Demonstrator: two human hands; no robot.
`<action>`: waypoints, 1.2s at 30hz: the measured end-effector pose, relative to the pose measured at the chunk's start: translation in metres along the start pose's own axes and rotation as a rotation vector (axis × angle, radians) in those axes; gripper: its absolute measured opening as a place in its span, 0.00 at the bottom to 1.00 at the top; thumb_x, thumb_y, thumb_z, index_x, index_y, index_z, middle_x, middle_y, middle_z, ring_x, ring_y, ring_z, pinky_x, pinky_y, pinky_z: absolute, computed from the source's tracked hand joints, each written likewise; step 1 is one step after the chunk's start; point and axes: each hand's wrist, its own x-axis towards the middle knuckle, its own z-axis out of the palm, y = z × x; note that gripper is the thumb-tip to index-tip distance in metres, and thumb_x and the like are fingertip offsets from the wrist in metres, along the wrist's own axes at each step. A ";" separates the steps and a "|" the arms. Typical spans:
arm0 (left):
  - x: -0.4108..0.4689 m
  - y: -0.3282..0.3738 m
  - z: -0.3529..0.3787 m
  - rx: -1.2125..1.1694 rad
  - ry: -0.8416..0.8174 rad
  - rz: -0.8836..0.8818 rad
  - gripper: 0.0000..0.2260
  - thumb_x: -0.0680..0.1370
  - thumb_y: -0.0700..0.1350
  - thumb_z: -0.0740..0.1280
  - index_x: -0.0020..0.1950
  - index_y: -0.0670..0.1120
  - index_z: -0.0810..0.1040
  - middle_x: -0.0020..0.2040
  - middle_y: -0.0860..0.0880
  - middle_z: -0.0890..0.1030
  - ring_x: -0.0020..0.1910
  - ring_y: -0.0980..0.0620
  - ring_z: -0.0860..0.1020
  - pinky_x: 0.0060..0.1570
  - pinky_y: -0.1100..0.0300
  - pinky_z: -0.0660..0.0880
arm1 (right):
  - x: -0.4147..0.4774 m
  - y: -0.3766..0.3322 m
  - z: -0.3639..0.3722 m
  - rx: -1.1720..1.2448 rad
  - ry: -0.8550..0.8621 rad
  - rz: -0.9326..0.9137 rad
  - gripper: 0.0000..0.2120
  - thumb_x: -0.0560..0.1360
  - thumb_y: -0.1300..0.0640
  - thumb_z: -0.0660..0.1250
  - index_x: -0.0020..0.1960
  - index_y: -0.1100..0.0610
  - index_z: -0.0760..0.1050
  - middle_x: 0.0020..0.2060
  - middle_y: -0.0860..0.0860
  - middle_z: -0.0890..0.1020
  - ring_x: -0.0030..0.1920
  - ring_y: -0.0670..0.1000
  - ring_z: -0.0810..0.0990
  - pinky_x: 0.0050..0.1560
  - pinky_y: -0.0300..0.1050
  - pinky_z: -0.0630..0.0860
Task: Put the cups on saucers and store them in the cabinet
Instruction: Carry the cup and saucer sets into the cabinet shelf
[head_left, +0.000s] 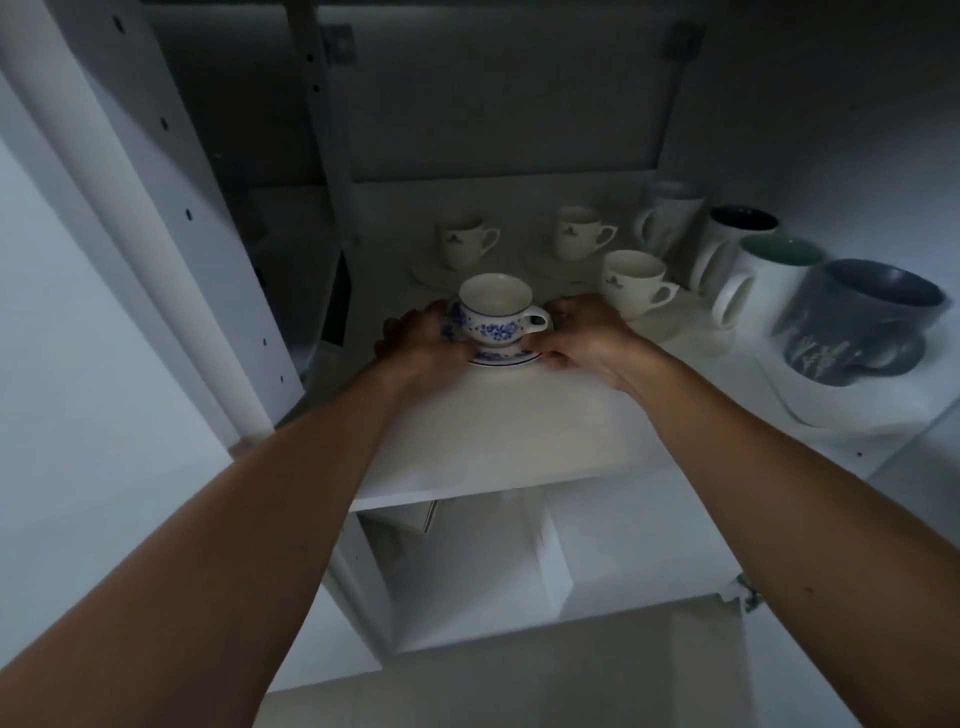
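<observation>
A white cup with blue flowers (496, 312) stands upright on a matching blue-rimmed saucer (506, 357) on the white cabinet shelf (519, 431). My left hand (421, 345) grips the saucer's left edge and my right hand (584, 335) grips its right edge, next to the cup's handle. Behind it, three plain white cups stand on white saucers: one at the back left (464, 241), one at the back middle (581, 232) and one nearer on the right (635, 283).
Several mugs line the shelf's right side: a tall white one (670, 218), a dark-lined one (737, 228), a teal-lined one (769, 275) and a big grey-blue one (862, 322). A drilled white cabinet wall (171, 218) rises at the left. Another compartment (519, 561) lies below.
</observation>
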 end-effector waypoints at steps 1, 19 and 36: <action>0.004 -0.001 -0.001 0.021 -0.004 -0.009 0.36 0.66 0.60 0.65 0.75 0.57 0.64 0.71 0.46 0.72 0.71 0.38 0.64 0.69 0.49 0.66 | 0.004 0.000 0.002 -0.009 -0.009 -0.005 0.18 0.69 0.66 0.77 0.56 0.68 0.79 0.39 0.58 0.80 0.34 0.50 0.77 0.32 0.40 0.79; 0.009 0.004 -0.010 0.064 -0.037 -0.092 0.35 0.68 0.63 0.64 0.74 0.57 0.63 0.71 0.42 0.68 0.70 0.37 0.66 0.68 0.47 0.66 | 0.010 -0.009 -0.008 0.071 -0.130 0.085 0.26 0.70 0.65 0.77 0.65 0.66 0.75 0.36 0.53 0.80 0.31 0.45 0.76 0.31 0.35 0.79; -0.107 -0.001 -0.027 0.191 -0.049 0.169 0.38 0.74 0.61 0.66 0.79 0.58 0.51 0.76 0.46 0.61 0.74 0.39 0.56 0.70 0.44 0.59 | -0.139 -0.034 -0.024 -0.423 -0.043 0.025 0.44 0.71 0.41 0.74 0.80 0.47 0.55 0.78 0.50 0.63 0.76 0.51 0.63 0.68 0.41 0.62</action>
